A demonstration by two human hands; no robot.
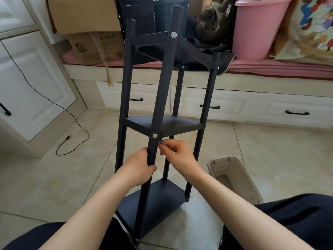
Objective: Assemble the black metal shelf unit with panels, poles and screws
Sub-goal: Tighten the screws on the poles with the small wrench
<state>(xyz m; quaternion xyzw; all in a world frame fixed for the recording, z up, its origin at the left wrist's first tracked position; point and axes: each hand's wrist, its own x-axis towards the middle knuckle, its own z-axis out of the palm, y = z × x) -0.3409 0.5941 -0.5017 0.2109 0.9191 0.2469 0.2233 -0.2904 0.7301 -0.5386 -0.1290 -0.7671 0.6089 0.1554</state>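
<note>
Black pole [163, 91] upright in your left hand [139, 167], fingers wrapped round it; right hand [177, 151] pinches a small tool [161, 141] just below-right of the screw [155, 135].

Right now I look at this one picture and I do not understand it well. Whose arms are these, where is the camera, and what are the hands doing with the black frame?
There is no machine here. The two bare arms belong to a person, and the only camera sits on that person's head, looking forward and down, so you see what they see.

The black shelf unit stands on the tiled floor between the person's knees. It has three panels joined by poles. The left hand wraps around the nearest pole; that grip steadies the frame. The right hand pinches a small tool just below a silver screw at the middle panel; what kind of tool is too small to tell.

Behind are a cardboard box, a pink bucket and white drawers. A small bin stands to the right.
</note>
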